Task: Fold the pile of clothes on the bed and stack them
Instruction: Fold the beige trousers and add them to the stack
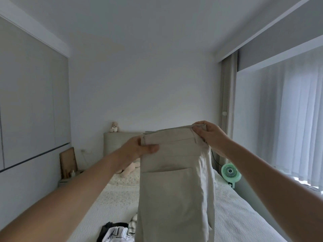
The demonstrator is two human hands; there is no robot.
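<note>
bed (236, 215): runs away to the far headboard
trousers (174, 180): beige, held up mid-air above it, already doubled
pile (117, 232): near, left, unfolded
left hand (139, 147): pinching waistband corner
right hand (208, 131): pinching the other
step: judged mid-fold; next, lower and halve them

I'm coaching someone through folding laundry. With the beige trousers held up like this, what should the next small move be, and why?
Probably lower the beige trousers flat onto the bed. The left hand and the right hand each pinch a waistband end, and the legs already hang doubled together in the air, so the cloth needs a surface for the next fold. The unfolded clothes lie nearer, to the left.
</note>
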